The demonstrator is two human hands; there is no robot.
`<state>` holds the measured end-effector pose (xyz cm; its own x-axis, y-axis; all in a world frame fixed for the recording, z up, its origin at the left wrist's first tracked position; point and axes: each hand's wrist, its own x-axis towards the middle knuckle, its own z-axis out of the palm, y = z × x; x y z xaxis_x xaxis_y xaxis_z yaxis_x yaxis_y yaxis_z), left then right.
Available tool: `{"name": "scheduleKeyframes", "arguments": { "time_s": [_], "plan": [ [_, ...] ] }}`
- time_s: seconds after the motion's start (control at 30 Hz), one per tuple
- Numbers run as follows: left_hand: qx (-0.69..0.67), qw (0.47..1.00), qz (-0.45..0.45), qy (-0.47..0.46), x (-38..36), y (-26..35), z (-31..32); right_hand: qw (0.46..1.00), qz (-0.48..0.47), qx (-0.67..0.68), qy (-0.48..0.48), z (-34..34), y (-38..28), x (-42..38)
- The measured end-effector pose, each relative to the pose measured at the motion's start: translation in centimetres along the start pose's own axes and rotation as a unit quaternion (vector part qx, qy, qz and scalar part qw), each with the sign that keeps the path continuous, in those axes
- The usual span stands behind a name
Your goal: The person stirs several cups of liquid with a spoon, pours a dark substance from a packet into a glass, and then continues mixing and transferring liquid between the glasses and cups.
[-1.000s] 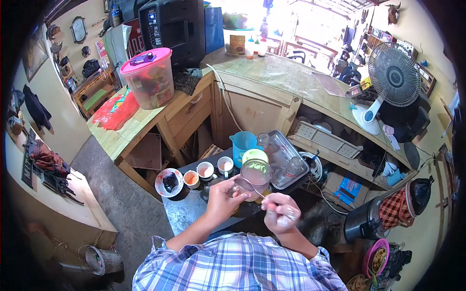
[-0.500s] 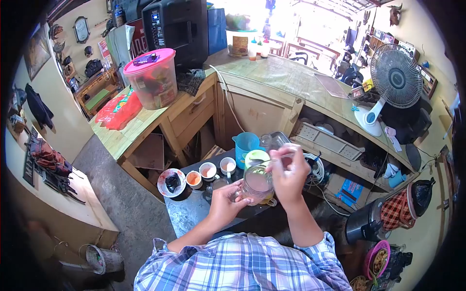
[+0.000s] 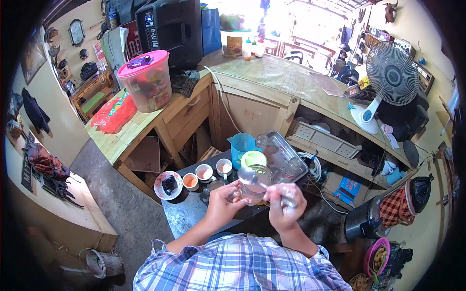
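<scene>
My left hand (image 3: 225,201) is wrapped round a glass jar (image 3: 253,195) with pale contents, above the dark low table (image 3: 182,212). A metal spoon (image 3: 248,175) is pinched in my right hand (image 3: 285,202), its bowl over the jar's mouth. Just behind the jar stand a light green lid (image 3: 253,159) and a blue pitcher (image 3: 241,144). To the left are a cup with orange contents (image 3: 190,181), two white cups (image 3: 204,172) (image 3: 224,167) and a stained bowl (image 3: 170,185) holding something black.
A metal tray (image 3: 284,153) with glassware lies right of the pitcher. Beyond is a wooden counter (image 3: 272,77) with a fan (image 3: 392,72). A pink-lidded tub (image 3: 145,85) and red plastic bag (image 3: 114,114) sit at the left. A black pot (image 3: 361,223) stands right.
My right hand has moved down and lies lower beside the jar. The spoon's bowl now shows above the jar's mouth. The view has shifted slightly, with more of the metal tray visible.
</scene>
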<state>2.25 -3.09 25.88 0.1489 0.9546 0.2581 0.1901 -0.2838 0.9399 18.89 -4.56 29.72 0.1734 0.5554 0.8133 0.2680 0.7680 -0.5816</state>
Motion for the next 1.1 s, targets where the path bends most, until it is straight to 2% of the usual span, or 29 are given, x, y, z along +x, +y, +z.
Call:
{"name": "scheduleKeyframes", "arguments": {
  "time_s": [0.03,0.1,0.13,0.17,0.23,0.27,0.33,0.37,0.43,0.5,0.57,0.6,0.67,0.77,0.9,0.97,1.03,1.1],
  "plan": [
    [0.005,1.0,-0.02,-0.007,0.0,0.1,0.0,0.997,-0.035,-0.039,-0.056,-0.4,-0.9,0.5],
    [0.006,1.0,-0.006,-0.007,0.2,-0.2,0.0,1.0,-0.006,0.004,0.007,-0.5,0.6,0.5],
    [0.006,1.0,0.008,-0.006,0.2,-0.3,0.0,0.999,0.037,-0.005,0.028,-0.6,1.1,1.0],
    [0.005,1.0,0.008,-0.006,0.2,-0.2,0.0,0.998,0.043,-0.029,0.024,-0.8,1.2,1.6],
    [0.01,1.0,0.021,-0.006,0.1,0.0,-0.1,0.998,0.047,0.03,0.01,-0.6,1.4,1.0],
    [0.011,1.0,0.021,-0.005,0.1,0.2,-0.1,0.999,0.028,0.034,-0.022,-0.5,0.7,0.7],
    [0.031,0.999,-0.04,-0.02,0.1,0.6,-0.3,0.996,0.012,0.037,-0.082,-0.9,-0.6,0.2],
    [0.032,0.998,-0.04,-0.02,0.0,0.3,-0.3,0.996,0.012,0.037,-0.081,-1.2,-1.0,0.0],
    [0.018,1.0,-0.015,-0.006,-0.2,-0.4,-0.5,0.98,0.12,0.158,0.01,-1.7,-1.4,-0.3],
    [0.01,1.0,0.001,-0.004,-0.2,-0.4,-0.8,0.977,0.136,0.16,0.033,-3.2,-0.7,-0.2],
    [0.001,1.0,0.016,-0.001,-0.2,0.0,-1.1,0.955,0.206,0.178,0.119,-4.1,-0.1,0.0],
    [0.01,1.0,-0.006,-0.003,-0.3,0.6,-1.2,0.947,0.225,0.175,0.149,-4.4,0.3,0.1],
    [0.019,0.999,-0.027,-0.006,-0.3,0.7,-1.1,0.937,0.244,0.204,0.143,-4.6,1.1,0.3],
    [0.009,1.0,0.016,-0.001,-0.3,0.4,-0.9,0.927,0.281,0.229,0.094,-3.2,0.7,0.4],
    [0.054,0.998,-0.009,-0.025,-0.4,0.7,-0.7,0.941,0.248,0.229,0.037,-1.1,0.9,1.2],
    [0.072,0.997,-0.011,-0.034,-0.6,0.3,-0.5,0.947,0.236,0.205,0.07,-0.8,2.2,1.7],
    [-0.011,1.0,-0.003,-0.007,-0.6,0.1,-0.3,0.944,0.256,0.17,0.117,-1.7,3.2,2.0],
    [-0.001,1.0,0.003,-0.004,-0.6,0.5,-0.6,0.921,0.275,0.217,0.172,-3.0,4.0,1.6]
  ]
}}
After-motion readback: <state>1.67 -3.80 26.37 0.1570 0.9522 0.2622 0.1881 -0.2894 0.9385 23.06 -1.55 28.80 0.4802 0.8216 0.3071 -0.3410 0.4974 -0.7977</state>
